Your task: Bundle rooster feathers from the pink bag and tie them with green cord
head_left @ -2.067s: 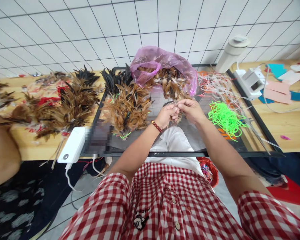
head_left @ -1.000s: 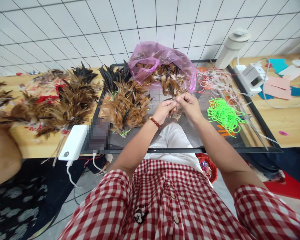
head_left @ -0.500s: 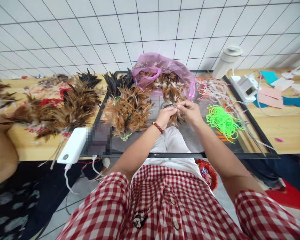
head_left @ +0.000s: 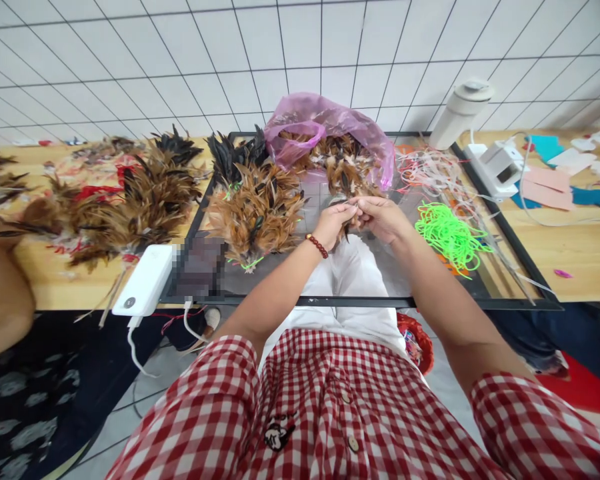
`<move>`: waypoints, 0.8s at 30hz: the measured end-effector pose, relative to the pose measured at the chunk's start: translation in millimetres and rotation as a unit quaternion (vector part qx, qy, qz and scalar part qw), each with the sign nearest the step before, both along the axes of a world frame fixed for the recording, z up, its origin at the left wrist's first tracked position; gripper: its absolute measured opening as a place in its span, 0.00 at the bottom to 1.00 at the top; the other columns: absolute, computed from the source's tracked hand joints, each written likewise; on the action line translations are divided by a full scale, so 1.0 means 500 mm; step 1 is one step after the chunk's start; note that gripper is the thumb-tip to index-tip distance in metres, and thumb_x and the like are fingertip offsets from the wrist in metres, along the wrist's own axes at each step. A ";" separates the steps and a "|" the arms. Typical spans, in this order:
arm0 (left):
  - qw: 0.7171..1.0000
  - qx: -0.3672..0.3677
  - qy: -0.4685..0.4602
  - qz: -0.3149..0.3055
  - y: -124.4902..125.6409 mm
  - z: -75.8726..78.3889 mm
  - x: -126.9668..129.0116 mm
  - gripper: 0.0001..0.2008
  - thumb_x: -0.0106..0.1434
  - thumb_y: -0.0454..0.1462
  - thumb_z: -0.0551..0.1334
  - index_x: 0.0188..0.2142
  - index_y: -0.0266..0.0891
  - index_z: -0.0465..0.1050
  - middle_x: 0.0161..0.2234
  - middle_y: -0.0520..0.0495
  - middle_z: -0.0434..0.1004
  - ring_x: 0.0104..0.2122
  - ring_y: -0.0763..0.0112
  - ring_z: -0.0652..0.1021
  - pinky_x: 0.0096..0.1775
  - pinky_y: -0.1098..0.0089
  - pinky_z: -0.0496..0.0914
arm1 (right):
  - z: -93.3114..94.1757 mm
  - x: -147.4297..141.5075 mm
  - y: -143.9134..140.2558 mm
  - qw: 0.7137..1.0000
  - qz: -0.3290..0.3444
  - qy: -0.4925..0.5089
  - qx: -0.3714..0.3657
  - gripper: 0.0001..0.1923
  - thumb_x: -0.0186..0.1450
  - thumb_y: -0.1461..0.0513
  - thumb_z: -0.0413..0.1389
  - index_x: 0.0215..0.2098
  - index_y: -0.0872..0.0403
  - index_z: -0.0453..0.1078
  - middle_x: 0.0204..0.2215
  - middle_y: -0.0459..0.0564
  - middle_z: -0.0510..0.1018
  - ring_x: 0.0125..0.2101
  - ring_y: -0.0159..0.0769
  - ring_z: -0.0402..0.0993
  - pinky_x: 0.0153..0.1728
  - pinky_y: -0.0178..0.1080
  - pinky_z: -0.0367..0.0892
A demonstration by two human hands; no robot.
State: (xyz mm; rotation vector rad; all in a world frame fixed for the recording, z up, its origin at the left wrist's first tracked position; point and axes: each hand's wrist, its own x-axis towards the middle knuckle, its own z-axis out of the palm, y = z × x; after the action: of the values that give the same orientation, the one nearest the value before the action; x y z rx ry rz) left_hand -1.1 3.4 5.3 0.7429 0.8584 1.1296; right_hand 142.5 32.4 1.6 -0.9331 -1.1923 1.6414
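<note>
My left hand [head_left: 336, 223] and my right hand [head_left: 384, 218] meet over the middle of a black-framed glass panel [head_left: 360, 301]. Both pinch a small bunch of brown feathers [head_left: 347, 232] between their fingertips, and most of the bunch is hidden by the fingers. A red bead bracelet sits on my left wrist. Just behind the hands, a pink plastic bag [head_left: 325, 123] lies open with brown feathers inside. A pile of tied brown and black feather bundles [head_left: 255, 207] lies left of my left hand. A heap of neon green cord [head_left: 447, 235] lies right of my right hand.
More feather bundles [head_left: 130, 197] cover the wooden table at left, beside a white power bank [head_left: 143, 281] at its edge. Pale cords [head_left: 430, 170], a white bottle [head_left: 460, 112], a white device [head_left: 497, 170] and coloured felt pieces [head_left: 555, 180] lie at right. Another person's arm [head_left: 3, 293] shows far left.
The hands have stayed together on the feather bunch, fingers shifting slightly and drawing a little nearer to me. The view has tilted a little.
</note>
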 end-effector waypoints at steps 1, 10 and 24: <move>1.000 -0.004 -0.005 0.000 0.000 -0.001 0.000 0.11 0.66 0.31 0.65 0.26 0.33 0.74 0.19 0.52 0.72 0.20 0.79 0.73 0.31 0.75 0.68 | 0.001 0.000 0.000 1.000 0.007 0.003 -0.001 0.29 0.43 0.46 0.76 0.35 0.53 0.80 0.21 0.40 0.72 0.20 0.25 0.61 0.24 0.34 0.65; 0.999 0.026 -0.001 -0.044 -0.002 0.000 0.002 0.10 0.65 0.34 0.67 0.27 0.33 0.74 0.20 0.52 0.74 0.21 0.78 0.74 0.31 0.75 0.69 | -0.006 -0.003 0.001 0.990 -0.068 -0.035 0.120 0.27 0.45 0.42 0.74 0.26 0.52 0.72 0.19 0.42 0.71 0.20 0.30 0.66 0.23 0.37 0.65; 0.989 0.061 -0.003 0.132 0.013 0.001 -0.008 0.13 0.64 0.40 0.70 0.27 0.38 0.70 0.24 0.54 0.76 0.27 0.78 0.77 0.38 0.74 0.71 | 0.008 0.077 0.035 0.877 -0.179 -0.332 0.298 0.05 0.56 0.62 0.63 0.32 0.52 0.80 0.28 0.46 0.77 0.30 0.34 0.69 0.37 0.40 0.67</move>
State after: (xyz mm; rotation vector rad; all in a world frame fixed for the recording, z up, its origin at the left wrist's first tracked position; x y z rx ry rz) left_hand -5.3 9.8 5.8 0.7400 0.9073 1.4285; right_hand 181.1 49.9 5.6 -1.2429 -1.7166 0.5758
